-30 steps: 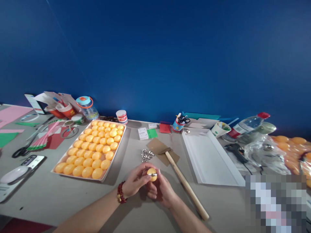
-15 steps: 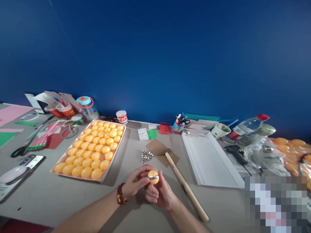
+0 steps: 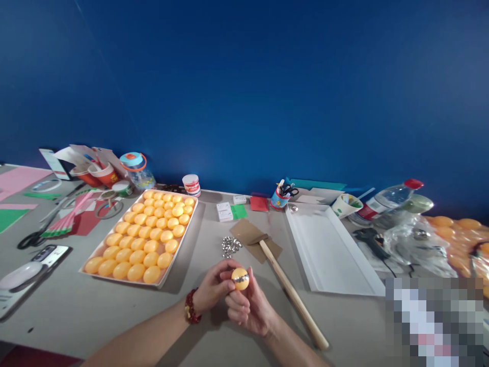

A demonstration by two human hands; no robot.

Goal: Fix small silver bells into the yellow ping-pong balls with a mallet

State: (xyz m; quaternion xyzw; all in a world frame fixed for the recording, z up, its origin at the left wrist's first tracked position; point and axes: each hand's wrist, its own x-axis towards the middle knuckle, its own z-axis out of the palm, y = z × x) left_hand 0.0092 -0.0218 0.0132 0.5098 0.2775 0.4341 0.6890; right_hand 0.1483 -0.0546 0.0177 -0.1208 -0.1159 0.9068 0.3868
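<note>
Between my two hands is an orange ping-pong ball point(image 3: 240, 285) with a band of shiny silver studs, like thumbtack heads, across its middle. My left hand point(image 3: 213, 286), with a dark red beaded bracelet at the wrist, grips the ball from the left with thumb and fingers. Around its right side and underneath, my right hand point(image 3: 255, 308) has its fingers curled. Just beyond the hands lies a small pile of silver tacks point(image 3: 231, 246). A wooden stick point(image 3: 294, 295) rests to the right, its far end on brown sandpaper-like sheets point(image 3: 244, 230).
A shallow box of orange balls point(image 3: 165, 278) stands to the left, a white tray point(image 3: 332, 250) to the right. Small white boxes point(image 3: 224, 212) and a pen cup point(image 3: 279, 199) sit near the blue wall. A plastic bottle point(image 3: 385, 201) stands at the far right, a phone point(image 3: 53, 255) far left.
The ball has turned slightly in my fingers, so its silver band is a little more tilted. Both hands have shifted only a touch.
</note>
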